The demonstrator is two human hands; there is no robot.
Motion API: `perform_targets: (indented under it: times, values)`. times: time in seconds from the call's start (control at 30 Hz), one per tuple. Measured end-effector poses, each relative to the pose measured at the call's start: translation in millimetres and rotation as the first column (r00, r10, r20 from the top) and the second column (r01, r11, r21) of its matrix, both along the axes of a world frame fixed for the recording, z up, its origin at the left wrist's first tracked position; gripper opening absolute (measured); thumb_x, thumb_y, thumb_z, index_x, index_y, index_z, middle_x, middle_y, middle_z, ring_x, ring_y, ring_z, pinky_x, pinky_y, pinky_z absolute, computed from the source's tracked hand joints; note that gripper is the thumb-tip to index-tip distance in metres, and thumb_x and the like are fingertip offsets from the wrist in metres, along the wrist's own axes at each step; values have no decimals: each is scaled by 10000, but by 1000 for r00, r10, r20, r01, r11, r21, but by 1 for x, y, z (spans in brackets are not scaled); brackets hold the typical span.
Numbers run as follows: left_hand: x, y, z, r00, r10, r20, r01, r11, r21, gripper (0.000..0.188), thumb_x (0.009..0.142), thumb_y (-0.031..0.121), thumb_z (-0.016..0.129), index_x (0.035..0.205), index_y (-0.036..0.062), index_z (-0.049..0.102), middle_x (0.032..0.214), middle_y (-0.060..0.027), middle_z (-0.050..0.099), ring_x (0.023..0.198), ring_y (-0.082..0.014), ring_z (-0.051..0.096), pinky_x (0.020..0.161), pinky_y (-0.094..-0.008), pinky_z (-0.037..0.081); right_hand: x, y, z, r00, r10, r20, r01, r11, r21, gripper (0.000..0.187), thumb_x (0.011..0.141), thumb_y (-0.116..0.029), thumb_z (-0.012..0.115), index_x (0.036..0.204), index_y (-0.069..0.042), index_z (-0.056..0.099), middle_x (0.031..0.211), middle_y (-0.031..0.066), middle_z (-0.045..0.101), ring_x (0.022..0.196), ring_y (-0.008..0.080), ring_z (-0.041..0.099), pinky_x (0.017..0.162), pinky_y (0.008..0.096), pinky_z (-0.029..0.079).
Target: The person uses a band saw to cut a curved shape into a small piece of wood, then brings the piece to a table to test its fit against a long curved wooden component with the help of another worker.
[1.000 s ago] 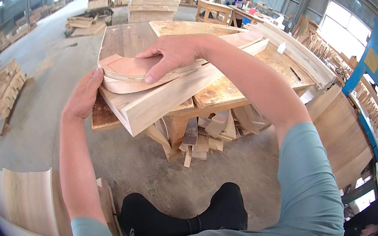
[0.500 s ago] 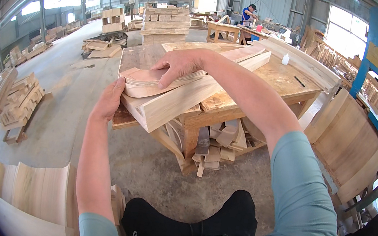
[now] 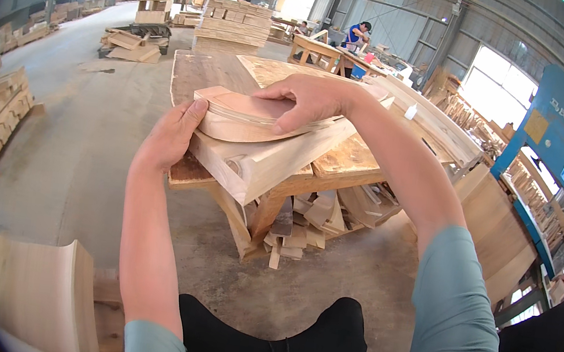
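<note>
A curved wooden piece [image 3: 231,127], its edge showing layered lines, lies on top of a thick pale wooden beam [image 3: 291,159]. My left hand [image 3: 170,134] holds its near left end, the thumb over the corner. My right hand [image 3: 316,102] arches across the piece farther along, thumb pressed to the near side and fingers over the top; part of the piece is hidden under it. Beneath both lies a worn wooden workbench [image 3: 348,162], with the beam's squared end jutting past its near edge.
Wood offcuts [image 3: 316,216] fill the space under the bench. A white bottle [image 3: 411,112] stands at its right. Curved boards [image 3: 32,285] sit at lower left, stacked lumber [image 3: 1,114] beyond. A blue machine [image 3: 552,126] is at right. One person [image 3: 354,34] works far off; another's dark clothing [image 3: 547,325] shows at the right edge.
The view has turned and tilted somewhat. My right hand is a little farther along the curved piece from my left hand. Both hands keep their hold.
</note>
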State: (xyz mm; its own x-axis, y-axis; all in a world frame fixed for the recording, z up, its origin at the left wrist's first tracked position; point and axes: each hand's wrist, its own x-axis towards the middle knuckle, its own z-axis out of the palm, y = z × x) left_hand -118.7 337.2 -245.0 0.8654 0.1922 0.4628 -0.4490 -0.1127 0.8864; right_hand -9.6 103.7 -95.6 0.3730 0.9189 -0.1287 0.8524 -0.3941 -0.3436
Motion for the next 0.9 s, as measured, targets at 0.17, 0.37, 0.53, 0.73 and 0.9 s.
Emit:
perform_targets:
  times: [0.17,0.37,0.53,0.73,0.9]
  values:
    - [-7,-20,7,991,126,-37,-125,992,30,564,1063,452,488,1258,-61,616,1125,-157,703,1026,-198,607,952,-348,455,-8,-10,4,995,-92,29,93,995,-26,893,684,-371,777,1466,-27,518,1328,133,648,1140,209,629,1002,310,469]
    - [-6,-9,3,994,106,-21,-106,994,24,555,1056,466,501,1141,-63,645,912,-127,680,831,-187,585,789,-354,479,-8,-2,2,986,-162,-48,162,987,6,911,645,-287,825,1460,-16,521,1345,126,636,1184,186,607,1058,314,451]
    - [-9,-9,5,992,124,7,-124,992,37,538,1049,457,521,1085,-65,647,828,-107,648,737,-173,558,694,-345,471,-7,-3,1,982,-181,-49,181,983,2,911,644,-286,832,1454,-7,523,1358,121,626,1202,182,595,1069,317,446]
    - [-6,0,0,997,20,-75,-22,999,-28,431,1070,346,520,1202,-45,645,1063,-56,692,956,-120,571,898,-296,463,0,1,-1,986,-164,-26,164,986,-11,904,657,-301,829,1454,-4,521,1357,125,623,1201,182,596,1063,312,450]
    - [-1,2,-8,996,-45,80,53,992,-112,306,1071,220,493,1155,-31,648,981,-49,693,888,-105,562,860,-298,480,-5,-1,2,991,-122,-49,123,992,10,874,670,-329,804,1447,-27,540,1314,119,652,1152,191,622,1025,290,457]
